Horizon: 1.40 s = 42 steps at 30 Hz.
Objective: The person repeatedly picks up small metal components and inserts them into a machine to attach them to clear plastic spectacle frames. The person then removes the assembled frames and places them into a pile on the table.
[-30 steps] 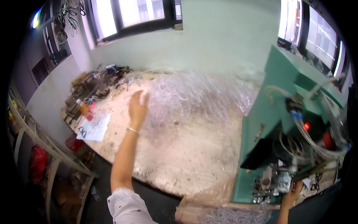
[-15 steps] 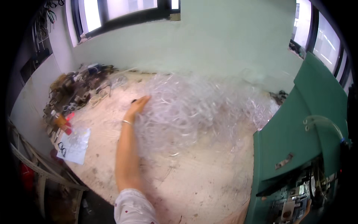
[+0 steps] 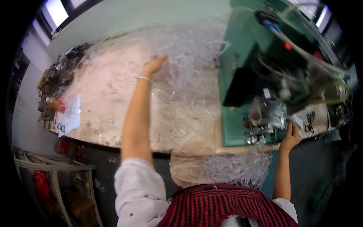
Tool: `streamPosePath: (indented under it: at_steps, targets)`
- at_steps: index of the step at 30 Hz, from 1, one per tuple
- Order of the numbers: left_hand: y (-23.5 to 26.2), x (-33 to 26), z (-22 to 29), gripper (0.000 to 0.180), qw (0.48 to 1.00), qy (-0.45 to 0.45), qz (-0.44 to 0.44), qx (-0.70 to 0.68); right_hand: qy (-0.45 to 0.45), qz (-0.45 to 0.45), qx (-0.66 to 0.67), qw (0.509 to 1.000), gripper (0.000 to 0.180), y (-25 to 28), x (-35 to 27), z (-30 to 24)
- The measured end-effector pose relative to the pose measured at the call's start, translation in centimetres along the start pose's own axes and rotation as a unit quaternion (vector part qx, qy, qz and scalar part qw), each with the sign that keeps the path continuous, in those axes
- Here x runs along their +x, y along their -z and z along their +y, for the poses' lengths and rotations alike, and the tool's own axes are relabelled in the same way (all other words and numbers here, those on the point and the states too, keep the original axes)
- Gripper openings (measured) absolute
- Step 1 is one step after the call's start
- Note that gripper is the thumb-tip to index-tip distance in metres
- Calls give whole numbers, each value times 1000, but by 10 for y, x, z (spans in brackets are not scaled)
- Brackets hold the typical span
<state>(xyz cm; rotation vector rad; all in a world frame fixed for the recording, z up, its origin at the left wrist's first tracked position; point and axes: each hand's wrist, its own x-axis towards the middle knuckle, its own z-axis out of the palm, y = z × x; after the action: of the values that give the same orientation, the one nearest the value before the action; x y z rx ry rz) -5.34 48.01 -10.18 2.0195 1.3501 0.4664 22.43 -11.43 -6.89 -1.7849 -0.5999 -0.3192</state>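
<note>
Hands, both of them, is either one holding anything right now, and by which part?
The left hand lies flat on the pile of clear plastic strips, gripping nothing visibly. The right hand grips the green machine at its front lower edge.

The left hand point(image 3: 154, 65) is reaching far across the worn table point(image 3: 106, 113) into a heap of clear plastic strips point(image 3: 185, 64), while the right hand point(image 3: 290, 137) is gripping the near edge of the green machine point(image 3: 242, 56).

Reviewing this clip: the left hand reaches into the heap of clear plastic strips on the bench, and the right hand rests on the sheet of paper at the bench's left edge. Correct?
Not quite. The left hand does reach into the clear plastic strips, but the head view shows the right hand at the front of the green machine, far from the sheet of paper.
</note>
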Motion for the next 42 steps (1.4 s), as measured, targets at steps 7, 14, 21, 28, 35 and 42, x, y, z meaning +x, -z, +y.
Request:
streamPosePath:
  at_steps: [7,14,21,28,35,42]
  targets:
    - [78,-184,18,34,952,-204,216,71,114,-90,75,987,15,26,-65,-91]
    - [-12,-399,20,32,970,-181,96,134,328,-425,127,834,15,26,-94,-103]
    - [-44,-421,52,13,914,-133,216,315,424,-580,78,691,16,59,-102,-99]
    - [-27,-468,156,12,869,-201,317,322,304,-390,71,866,19,93,-44,-68]
    - [-85,-464,261,20,800,4,-323,-506,146,-110,-189,965,23,80,2,0]
    - [-117,-423,281,21,706,60,-429,-560,110,-74,-186,974,11,39,27,-2]
